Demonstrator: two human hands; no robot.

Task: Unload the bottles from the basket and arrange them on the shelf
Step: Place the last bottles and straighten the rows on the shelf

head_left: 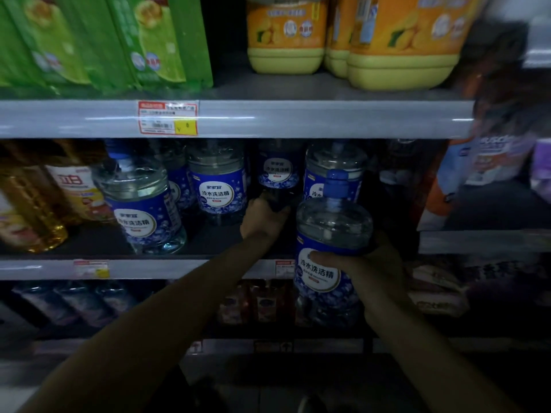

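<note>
My right hand [365, 265] grips a clear bottle with a blue cap and blue label [331, 234], upright in front of the middle shelf [179, 268]. My left hand [262, 217] reaches into that shelf and holds the base of another blue-labelled bottle [278, 171] standing further back. Several matching bottles stand on the shelf, one at the left [140, 204], one in the middle [219, 183] and one behind the bottle I hold [334, 165]. The basket is not in view.
Green packs [98, 40] and yellow jugs [387, 40] fill the upper shelf. Golden oil bottles [32, 198] stand at the left of the middle shelf. Packaged goods [483, 174] sit to the right, and dark items on the lower shelf [256, 302].
</note>
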